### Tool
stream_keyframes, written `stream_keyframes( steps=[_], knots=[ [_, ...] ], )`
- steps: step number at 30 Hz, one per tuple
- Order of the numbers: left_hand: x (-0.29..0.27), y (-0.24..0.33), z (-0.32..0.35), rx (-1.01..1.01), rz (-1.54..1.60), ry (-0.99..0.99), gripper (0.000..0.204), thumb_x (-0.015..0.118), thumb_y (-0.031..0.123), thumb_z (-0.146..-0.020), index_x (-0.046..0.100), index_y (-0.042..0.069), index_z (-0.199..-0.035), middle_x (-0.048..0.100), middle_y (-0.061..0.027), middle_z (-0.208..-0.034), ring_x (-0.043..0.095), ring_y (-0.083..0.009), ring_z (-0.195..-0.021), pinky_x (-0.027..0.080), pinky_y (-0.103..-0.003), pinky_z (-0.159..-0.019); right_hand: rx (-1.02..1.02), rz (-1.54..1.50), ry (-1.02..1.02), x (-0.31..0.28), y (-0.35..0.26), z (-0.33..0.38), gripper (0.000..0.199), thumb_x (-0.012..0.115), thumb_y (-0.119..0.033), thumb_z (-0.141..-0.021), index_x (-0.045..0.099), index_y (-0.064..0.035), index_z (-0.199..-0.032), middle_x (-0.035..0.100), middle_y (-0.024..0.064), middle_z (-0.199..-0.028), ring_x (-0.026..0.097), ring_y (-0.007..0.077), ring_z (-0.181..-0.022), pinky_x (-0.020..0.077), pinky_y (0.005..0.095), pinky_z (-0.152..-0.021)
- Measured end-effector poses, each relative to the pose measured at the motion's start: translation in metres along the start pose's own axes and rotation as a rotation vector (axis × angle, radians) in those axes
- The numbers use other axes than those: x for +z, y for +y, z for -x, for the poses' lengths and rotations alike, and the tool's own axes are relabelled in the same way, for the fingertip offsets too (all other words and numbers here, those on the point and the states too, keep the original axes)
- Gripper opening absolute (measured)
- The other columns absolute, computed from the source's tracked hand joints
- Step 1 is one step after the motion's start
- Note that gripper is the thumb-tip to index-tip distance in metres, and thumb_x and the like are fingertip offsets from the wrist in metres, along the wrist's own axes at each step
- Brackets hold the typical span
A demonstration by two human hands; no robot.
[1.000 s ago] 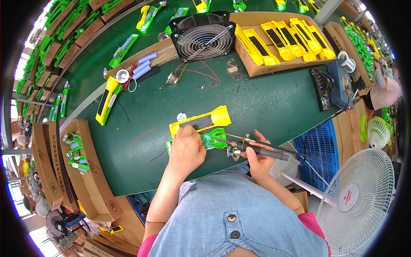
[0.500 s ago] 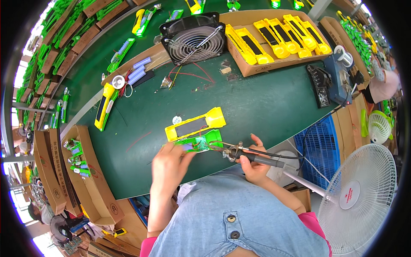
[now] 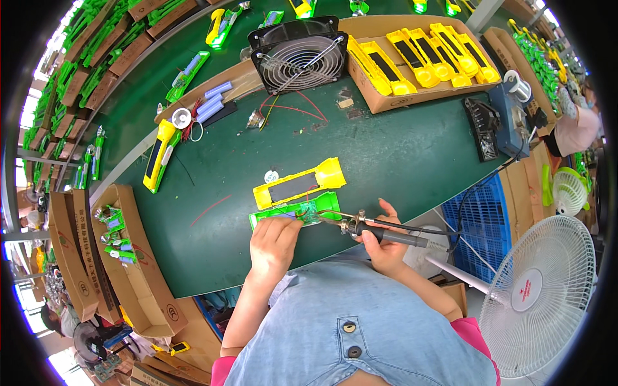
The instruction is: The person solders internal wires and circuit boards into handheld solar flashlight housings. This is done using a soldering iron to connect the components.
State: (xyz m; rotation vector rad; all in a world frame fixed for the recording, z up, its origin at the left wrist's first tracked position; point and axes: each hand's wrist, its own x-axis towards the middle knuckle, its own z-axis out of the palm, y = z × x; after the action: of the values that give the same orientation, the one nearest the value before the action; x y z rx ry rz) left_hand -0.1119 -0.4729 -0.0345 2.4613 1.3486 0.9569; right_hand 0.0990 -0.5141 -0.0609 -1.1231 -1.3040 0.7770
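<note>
My right hand (image 3: pixel 385 249) grips a black-handled soldering iron (image 3: pixel 398 237), with a cable and a thin curved tube running to its tip. The tip reaches the small green circuit board (image 3: pixel 309 210) inside an open green flashlight housing half (image 3: pixel 329 200). At the left part of that housing my left hand (image 3: pixel 273 248) is closed, thumb and fingertips pinched together; what they pinch is hidden. Just beyond lies a yellow housing half (image 3: pixel 331 172) with a dark panel, joined by a thin red wire. A small round white disc (image 3: pixel 271 175) sits behind its left end.
A black fan (image 3: pixel 300 61) stands at the back, beside a cardboard box (image 3: pixel 386 101) of yellow housings. At right are a blue soldering station (image 3: pixel 508 122) and solder spool (image 3: pixel 516 85). Left lie a yellow-green flashlight (image 3: pixel 156 157), blue cells (image 3: pixel 212 103) and another carton (image 3: pixel 147 276).
My left hand has moved right and inward along the green housing, its fingertips now close to the circuit board. Both housing halves have shifted slightly right. The soldering iron stays nearly in place.
</note>
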Motion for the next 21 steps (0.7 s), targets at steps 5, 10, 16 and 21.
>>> stream_keyframes(
  steps=[5,10,16,21],
  knots=[
    [-0.0064,0.0032,-0.0088,0.06,-0.053,-0.066,0.026,0.067,-0.001,-0.059,0.064,0.006,-0.083,0.055,-0.005,-0.074,0.055,-0.0211,-0.066,0.045,-0.032,-0.059,0.053,-0.053,0.049,0.0016,0.0029,0.0024,0.019,0.063,-0.006,-0.075,0.057,-0.005,-0.093,0.062,0.0027,-0.064,0.059,0.0098,-0.065,0.0241,0.0454,-0.102],
    [-0.006,0.001,-0.0072,0.182,-0.151,-0.126,0.026,0.064,0.001,-0.058,0.065,0.006,-0.083,0.053,-0.0051,-0.073,0.055,-0.0201,-0.066,0.046,-0.032,-0.059,0.072,-0.077,0.084,0.003,0.004,0.0028,0.019,0.063,-0.005,-0.075,0.055,-0.0043,-0.093,0.063,0.0025,-0.063,0.059,0.0092,-0.066,0.0244,0.0456,-0.101],
    [-0.0055,0.0013,-0.0086,0.187,-0.172,-0.144,0.025,0.062,0.003,-0.059,0.065,0.005,-0.085,0.053,-0.0051,-0.072,0.055,-0.0191,-0.065,0.046,-0.032,-0.059,0.125,-0.12,0.084,0.005,0.0043,0.0051,0.019,0.063,-0.005,-0.075,0.056,-0.004,-0.092,0.062,0.0024,-0.062,0.059,0.0093,-0.066,0.0244,0.0454,-0.102],
    [-0.0063,0.0009,-0.0087,0.172,-0.149,-0.151,0.026,0.062,0.002,-0.059,0.065,0.006,-0.085,0.053,-0.0047,-0.07,0.055,-0.0186,-0.063,0.045,-0.032,-0.058,0.127,-0.102,0.093,0.0069,0.0082,0.0082,0.019,0.064,-0.005,-0.075,0.057,-0.004,-0.093,0.062,0.0025,-0.062,0.059,0.0097,-0.066,0.0244,0.0453,-0.102]
  ],
)
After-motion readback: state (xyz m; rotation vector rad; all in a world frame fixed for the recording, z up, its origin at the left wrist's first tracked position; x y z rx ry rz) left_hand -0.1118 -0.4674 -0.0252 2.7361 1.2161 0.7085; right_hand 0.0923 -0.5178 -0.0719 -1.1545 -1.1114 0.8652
